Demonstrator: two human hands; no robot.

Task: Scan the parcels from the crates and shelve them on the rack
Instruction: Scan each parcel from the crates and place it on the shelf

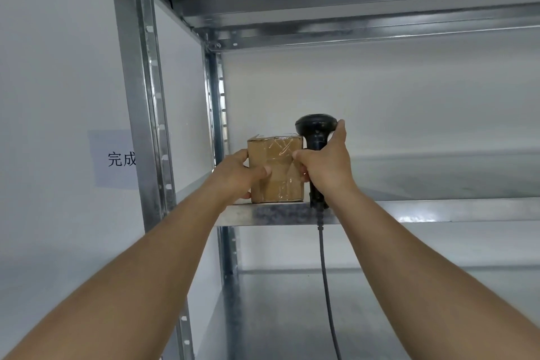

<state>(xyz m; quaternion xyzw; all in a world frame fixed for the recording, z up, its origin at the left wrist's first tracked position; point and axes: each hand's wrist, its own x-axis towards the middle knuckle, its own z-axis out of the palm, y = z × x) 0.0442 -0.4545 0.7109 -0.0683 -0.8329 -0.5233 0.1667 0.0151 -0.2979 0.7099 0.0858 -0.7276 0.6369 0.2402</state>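
Parcel [276, 169], gripped by left hand [238, 175], w/ scanner [317, 137] clasped in right hand [327, 166], should be slid fully onto shelf [438, 210] before release.

The single head view looks forward, slightly upward, close at the rack [409, 210] shelf.

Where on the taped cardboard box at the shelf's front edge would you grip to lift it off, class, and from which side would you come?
Grip the cardboard box by its two upright side faces, coming from the open front of the rack. It stands upright at the shelf's front left corner; the left hand already holds its left side. The right hand, which also grips the scanner, holds its right edge.
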